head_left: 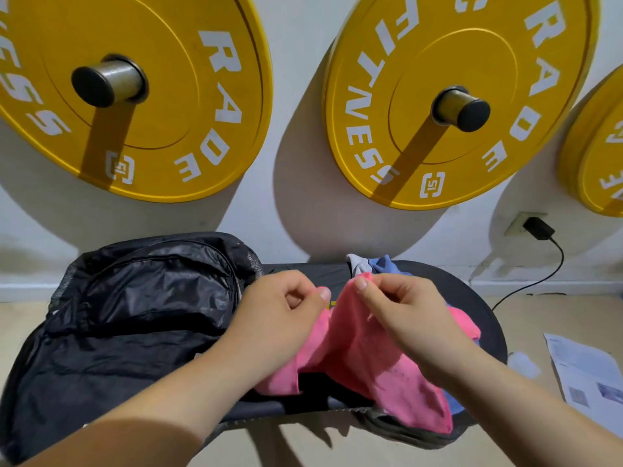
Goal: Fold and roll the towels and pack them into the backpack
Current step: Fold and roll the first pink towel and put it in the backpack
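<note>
A pink towel (357, 348) hangs lifted over a black bench pad (472, 298). My left hand (283, 311) pinches its top edge on the left, and my right hand (401, 308) pinches a raised corner on the right. The cloth sags between and below both hands. A blue towel (384, 264) and a grey-white one (357, 262) lie bunched behind it at the pad's far edge; more blue shows under the pink at the right. The black backpack (128, 315) lies flat on the left end of the bench, its main zip looking closed.
Yellow weight plates (168, 106) hang on pegs on the wall straight ahead, one peg (462, 107) sticking out toward me. A black charger (539, 229) sits in a wall socket with its cable trailing down. Printed papers (586, 375) lie on the floor at right.
</note>
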The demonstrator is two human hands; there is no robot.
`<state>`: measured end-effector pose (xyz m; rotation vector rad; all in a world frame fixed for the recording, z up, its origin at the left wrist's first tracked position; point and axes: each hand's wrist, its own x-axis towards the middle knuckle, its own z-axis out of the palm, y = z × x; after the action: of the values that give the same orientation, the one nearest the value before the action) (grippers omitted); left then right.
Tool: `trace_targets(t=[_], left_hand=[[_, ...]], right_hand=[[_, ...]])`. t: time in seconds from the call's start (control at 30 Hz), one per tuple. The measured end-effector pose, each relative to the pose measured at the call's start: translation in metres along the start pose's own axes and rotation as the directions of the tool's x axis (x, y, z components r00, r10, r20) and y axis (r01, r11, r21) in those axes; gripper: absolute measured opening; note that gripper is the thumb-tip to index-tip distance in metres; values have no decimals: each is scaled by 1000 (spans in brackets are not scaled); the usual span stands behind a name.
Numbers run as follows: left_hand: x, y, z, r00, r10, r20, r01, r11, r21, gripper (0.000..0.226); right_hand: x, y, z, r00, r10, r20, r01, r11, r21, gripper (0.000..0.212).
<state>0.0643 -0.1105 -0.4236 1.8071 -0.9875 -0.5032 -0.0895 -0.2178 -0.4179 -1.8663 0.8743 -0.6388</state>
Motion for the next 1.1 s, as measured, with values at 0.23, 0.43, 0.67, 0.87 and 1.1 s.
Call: trace_targets(t=[0.23,0.43,0.67,0.87,1.1], left_hand=[[5,-10,2,978,-202,48,206,969,-133,26],[2,-6,9,986,-151,64,157,980,-120,33],[0,-10,7,994,78,77,-76,997,-20,15],[-6,-5,10,979,84,183,-79,996,-36,22],[-5,-9,13,988,83,132,-87,996,25,28]], right_hand=[[-3,1,10,989,137,55,-146,970,196,15],[-5,3,14,979,189,77,-201,958,205,20],[-7,3,16,955,268,125,-296,884,362,21],[-11,1,16,950,275,150,-311,885,348,15],[-12,-1,17,950,272,155,-311,871,379,15]])
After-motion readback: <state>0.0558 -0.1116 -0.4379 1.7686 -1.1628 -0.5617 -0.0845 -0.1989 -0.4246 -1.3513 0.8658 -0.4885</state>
